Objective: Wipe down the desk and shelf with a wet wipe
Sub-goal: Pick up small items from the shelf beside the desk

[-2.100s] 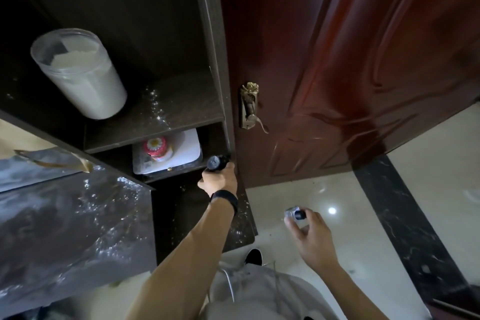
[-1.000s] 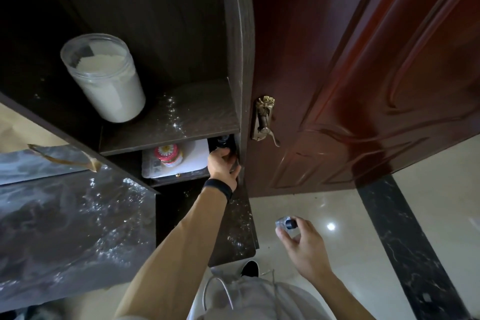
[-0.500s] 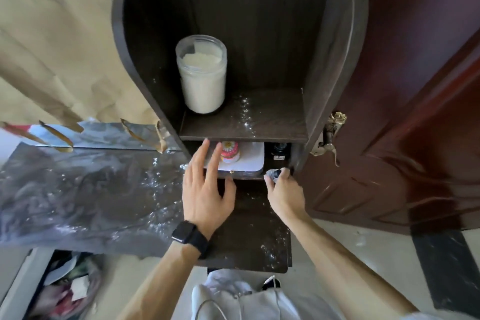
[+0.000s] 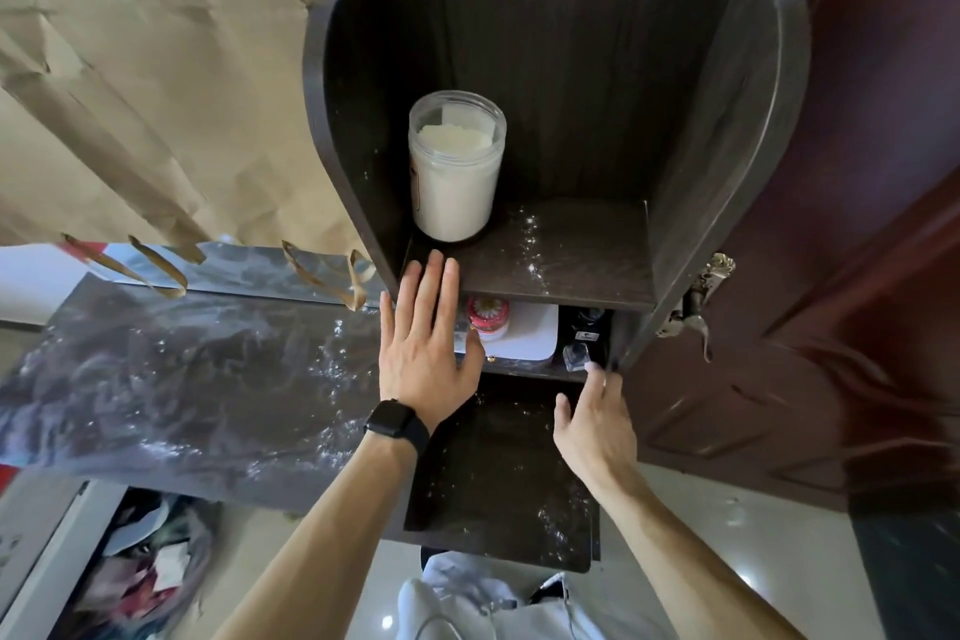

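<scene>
Our right hand [image 4: 597,424] has set the small bottle [image 4: 576,357] on the lower shelf [image 4: 530,368]; it and our left hand [image 4: 426,338] spread empty, wiping not begun.

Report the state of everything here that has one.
Dark wooden upper shelf: dusted white.
Clear plastic jar of white powder: upright on that shelf.
Glossy dark desk top: speckled white.
Small clear glass bottle: upright, not held.
Left hand: open, fingers straight.
Right hand: open, holding nothing.
</scene>
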Motion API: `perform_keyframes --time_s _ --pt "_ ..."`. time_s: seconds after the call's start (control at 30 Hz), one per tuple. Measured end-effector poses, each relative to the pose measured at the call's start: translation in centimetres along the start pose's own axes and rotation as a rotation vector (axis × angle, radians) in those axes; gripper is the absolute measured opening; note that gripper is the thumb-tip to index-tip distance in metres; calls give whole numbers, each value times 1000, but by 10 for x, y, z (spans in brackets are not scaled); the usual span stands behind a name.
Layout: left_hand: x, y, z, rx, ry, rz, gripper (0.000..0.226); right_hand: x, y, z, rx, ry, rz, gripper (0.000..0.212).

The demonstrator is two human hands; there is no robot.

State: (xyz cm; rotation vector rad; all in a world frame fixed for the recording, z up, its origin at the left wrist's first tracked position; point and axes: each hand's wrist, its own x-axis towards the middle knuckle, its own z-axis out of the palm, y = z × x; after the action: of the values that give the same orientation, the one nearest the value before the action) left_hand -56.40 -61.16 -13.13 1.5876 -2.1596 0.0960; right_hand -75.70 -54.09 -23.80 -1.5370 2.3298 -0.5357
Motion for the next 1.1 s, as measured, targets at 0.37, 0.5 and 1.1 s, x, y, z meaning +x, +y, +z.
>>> perform_keyframes --time_s 0.37,0.5,1.1 --pt "1 1 8 -14 45 -3 97 1 2 2 -128 -134 -124 75" --pt "2 3 9 -7 65 -20 98 6 3 1 -124 -187 -124 77" --pt "2 1 7 -4 54 0 94 18 -2 -8 -186 -177 -36 75"
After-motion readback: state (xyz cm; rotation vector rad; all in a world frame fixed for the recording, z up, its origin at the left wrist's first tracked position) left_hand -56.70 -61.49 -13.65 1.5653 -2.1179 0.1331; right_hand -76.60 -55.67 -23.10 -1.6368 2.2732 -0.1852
